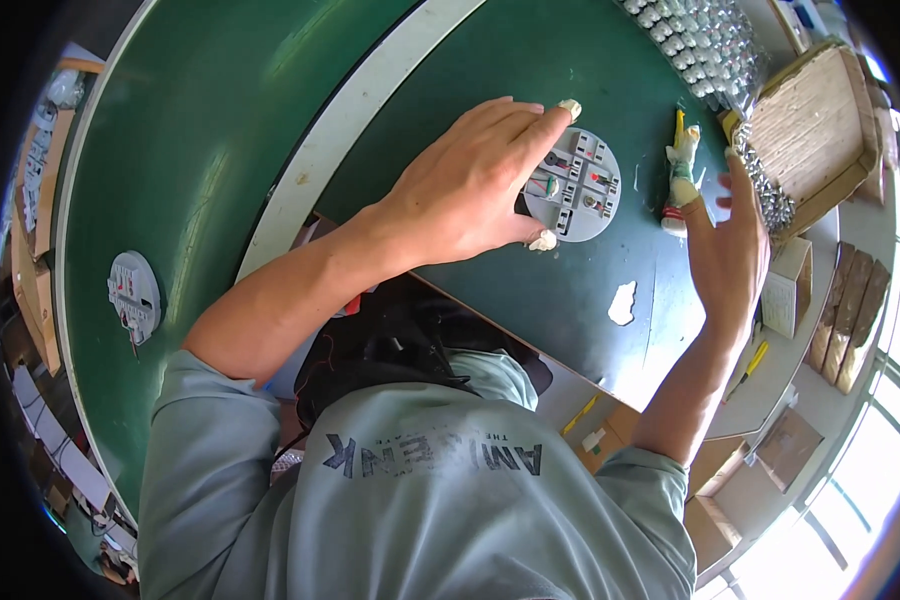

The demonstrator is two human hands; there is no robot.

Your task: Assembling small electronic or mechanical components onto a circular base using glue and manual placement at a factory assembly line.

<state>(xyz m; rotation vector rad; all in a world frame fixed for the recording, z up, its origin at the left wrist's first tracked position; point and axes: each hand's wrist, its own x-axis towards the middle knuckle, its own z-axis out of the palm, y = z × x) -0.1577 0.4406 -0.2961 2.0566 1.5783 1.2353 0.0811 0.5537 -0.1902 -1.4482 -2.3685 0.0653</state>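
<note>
My left hand (470, 185) reaches over a round grey plastic plate (602, 165) that lies on the green bench. Thumb and forefinger span it, their wrapped tips at opposite parts of the rim. Slots, small metal parts and bits of red show on the plate's face; my hand hides its left edge. My right hand (730, 245) hangs over the bench's right side, thumb and fingers apart. Its fingertips are beside a heap of small shiny metal parts (767, 195). Near that thumb lies a slim object (680, 160) in white and green, with a yellow tip and red-and-white end.
Clear trays of silvery pieces (695, 45) stand at the far right, beside an open cardboard box (805, 130). A pale rail (340, 130) separates the bench from a green surface on the left, where another grey plate (135, 298) lies. A white patch (622, 303) marks the bench.
</note>
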